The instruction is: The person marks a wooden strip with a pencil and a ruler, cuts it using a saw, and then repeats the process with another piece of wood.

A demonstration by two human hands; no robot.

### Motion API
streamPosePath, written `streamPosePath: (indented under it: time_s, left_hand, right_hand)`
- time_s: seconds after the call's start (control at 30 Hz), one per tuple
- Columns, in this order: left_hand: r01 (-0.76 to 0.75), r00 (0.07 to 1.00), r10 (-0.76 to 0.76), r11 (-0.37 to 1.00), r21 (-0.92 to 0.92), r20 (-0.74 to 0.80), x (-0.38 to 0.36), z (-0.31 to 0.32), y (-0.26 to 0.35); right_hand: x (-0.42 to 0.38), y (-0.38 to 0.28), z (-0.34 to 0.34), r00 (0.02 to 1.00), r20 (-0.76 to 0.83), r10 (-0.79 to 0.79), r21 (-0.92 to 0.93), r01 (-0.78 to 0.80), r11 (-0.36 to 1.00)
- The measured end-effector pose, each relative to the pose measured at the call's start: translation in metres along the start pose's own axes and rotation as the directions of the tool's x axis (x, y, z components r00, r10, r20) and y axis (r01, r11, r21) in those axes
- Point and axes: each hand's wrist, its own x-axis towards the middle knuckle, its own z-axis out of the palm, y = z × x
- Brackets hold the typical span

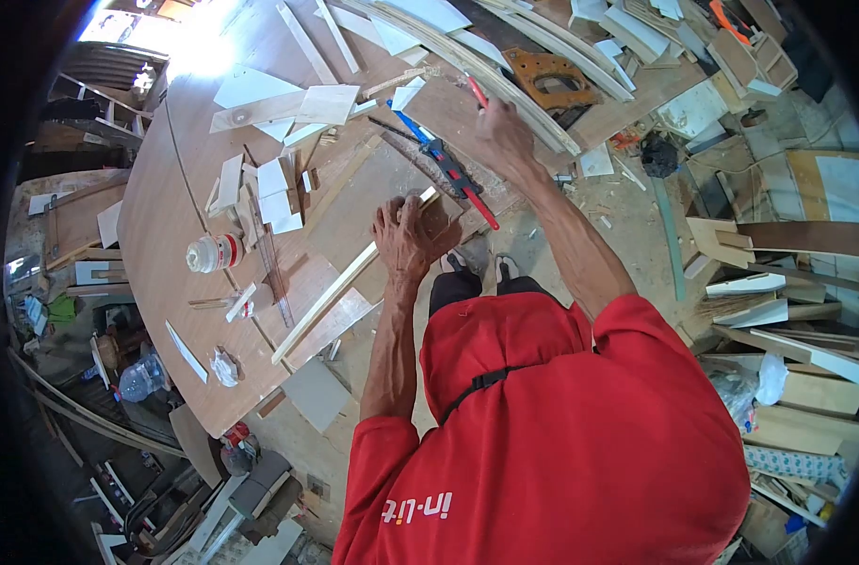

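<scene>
My left hand [403,241] is closed over a long pale wood strip [326,303] near its far end. The strip lies slanted across the bench, and its near end reaches the front edge. My right hand [503,134] is closed on a slim red pencil-like tool [477,91], whose tip points away from me. Between my hands lies a long tool with a blue end, a black middle and a red end [448,169]. A brown board [439,108] is beside my right hand. My left fingers are partly hidden from above.
A handsaw with a wooden handle [550,79] lies beyond long trim strips [524,111]. A glue jar [213,253], white offcuts [279,193] and a thin metal ruler [275,273] sit on the bench [156,245]. Stacked boards [806,348] crowd the right side.
</scene>
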Motion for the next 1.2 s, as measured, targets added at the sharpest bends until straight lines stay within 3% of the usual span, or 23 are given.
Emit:
streamPosePath:
  time_s: [0.07,0.1,0.13,0.17,0.2,0.27,0.4,0.47,0.6,0.63,0.73,0.77,1.0,1.07,1.2]
  left_hand:
    - [0.050,0.998,-0.052,0.997,0.059,0.022,0.001,-0.002,0.003]
    - [0.053,0.998,-0.054,0.997,0.058,0.021,0.000,0.000,0.001]
    - [0.042,0.999,-0.041,0.998,0.043,-0.004,-0.001,0.004,-0.003]
    - [0.027,0.999,-0.026,0.999,0.029,-0.030,0.000,0.007,-0.006]
    - [0.024,0.999,-0.023,0.999,0.030,-0.030,0.001,0.009,-0.009]
    - [-0.026,0.997,0.029,0.999,0.034,-0.077,0.002,0.010,-0.013]
    - [-0.115,0.992,0.115,0.993,0.003,-0.056,0.006,0.004,-0.011]
    - [-0.083,0.995,0.081,0.996,-0.027,-0.059,0.003,0.001,-0.004]
    - [-0.003,1.000,0.003,1.000,0.008,0.002,-0.012,0.006,-0.007]
    - [0.004,1.000,-0.003,1.000,0.025,-0.027,-0.013,0.005,-0.003]
    - [0.021,0.998,-0.018,0.999,0.039,-0.063,-0.015,0.005,0.004]
    - [0.033,0.997,-0.030,0.999,0.036,-0.069,-0.016,0.005,0.005]
    - [0.056,0.990,-0.053,0.998,0.016,-0.128,-0.016,0.012,0.010]
    - [0.090,0.984,-0.092,0.996,-0.018,-0.150,-0.016,0.013,0.013]
    - [0.099,0.979,-0.100,0.995,-0.012,-0.176,-0.016,0.020,0.011]
  right_hand:
    - [-0.018,0.003,-0.024,0.993,0.106,0.051,0.313,-0.082,0.946]
    - [-0.033,0.008,-0.030,0.993,0.107,0.050,0.310,-0.081,0.947]
    - [-0.053,0.012,-0.036,0.980,0.197,0.035,0.709,-0.167,0.685]
    - [-0.071,0.014,-0.041,0.964,0.266,-0.021,0.932,-0.252,0.260]
    - [-0.087,0.015,-0.046,0.964,0.264,-0.019,0.933,-0.251,0.258]
    - [-0.116,0.015,-0.053,0.926,0.375,-0.045,0.924,-0.370,0.092]
    - [-0.148,0.025,-0.029,0.910,0.399,-0.117,0.917,-0.393,0.068]
    - [-0.158,0.019,-0.022,0.876,0.481,-0.025,0.836,-0.450,0.314]
    - [-0.176,0.009,-0.016,0.905,0.423,0.039,0.801,-0.393,0.451]
    - [-0.174,0.019,0.005,0.970,0.204,-0.136,0.672,-0.037,0.740]
    - [-0.180,0.019,0.014,0.973,0.207,-0.105,0.512,-0.016,0.859]
    - [-0.178,0.013,0.010,0.960,0.266,-0.082,0.446,-0.048,0.894]
    - [-0.169,0.007,0.030,0.962,0.218,-0.165,0.352,0.080,0.933]
    - [-0.167,0.004,0.026,0.928,0.361,-0.095,0.307,-0.022,0.951]
    - [-0.167,0.001,0.023,0.931,0.345,-0.120,0.321,0.003,0.947]
